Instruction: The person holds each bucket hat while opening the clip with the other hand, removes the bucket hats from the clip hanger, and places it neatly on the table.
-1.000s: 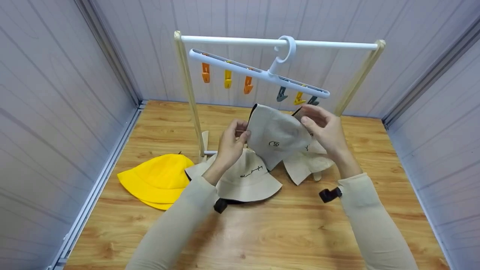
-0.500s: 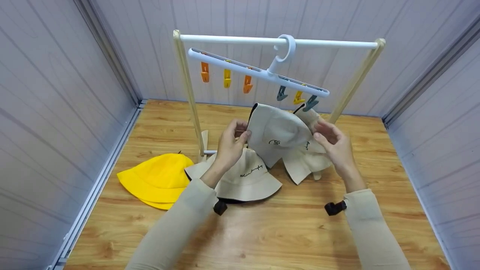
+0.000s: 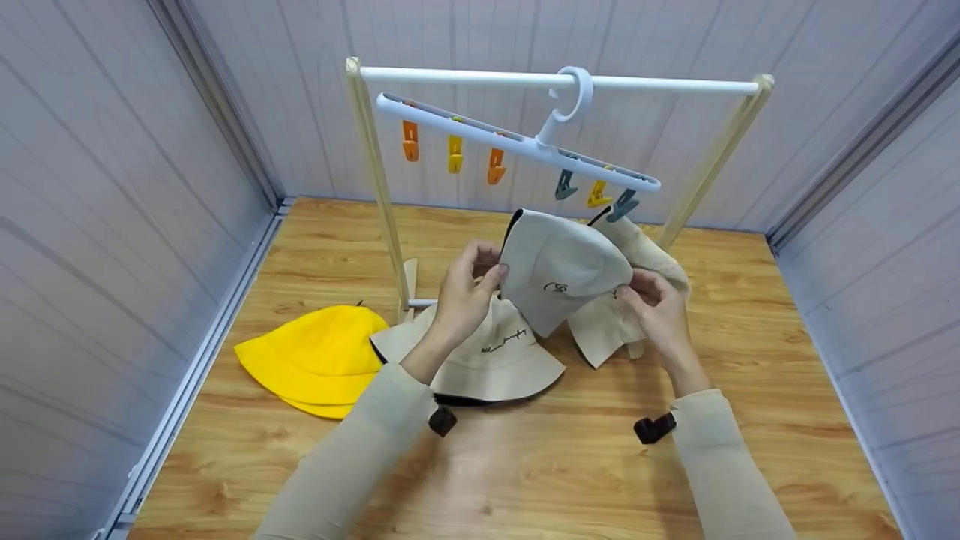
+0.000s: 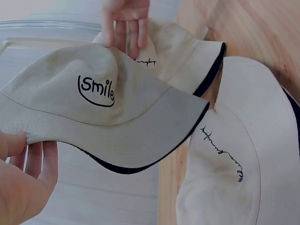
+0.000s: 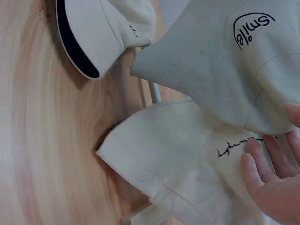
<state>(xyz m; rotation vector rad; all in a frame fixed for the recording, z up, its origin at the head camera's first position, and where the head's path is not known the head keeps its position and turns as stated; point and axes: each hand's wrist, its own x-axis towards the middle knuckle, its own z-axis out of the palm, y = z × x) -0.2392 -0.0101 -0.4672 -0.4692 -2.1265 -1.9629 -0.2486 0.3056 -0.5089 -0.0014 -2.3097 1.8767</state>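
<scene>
My left hand (image 3: 466, 289) pinches the brim of a beige bucket hat (image 3: 559, 262), lifted below the hanger; "Smile" is lettered on it in the left wrist view. My right hand (image 3: 660, 311) holds the crown of that same hat between thumb and fingers. Behind it hangs a second beige bucket hat (image 3: 600, 330) with black script, its upper edge at a dark grey clip (image 3: 624, 204), which appears to grip it. On the table below lies a third beige bucket hat (image 3: 499, 360), dark underside showing at the brim.
A white hanger (image 3: 517, 142) with several orange, yellow and grey clips hangs tilted, right end lower, from the white bar (image 3: 465, 76) of a wooden-legged rack. Yellow bucket hats (image 3: 322, 352) lie stacked at the left. Panel walls enclose the wooden table (image 3: 540, 465).
My right hand has left the second hat's upper edge by the grey clip and come down to the Smile hat's crown. The Smile hat has shifted slightly right, still in my left hand.
</scene>
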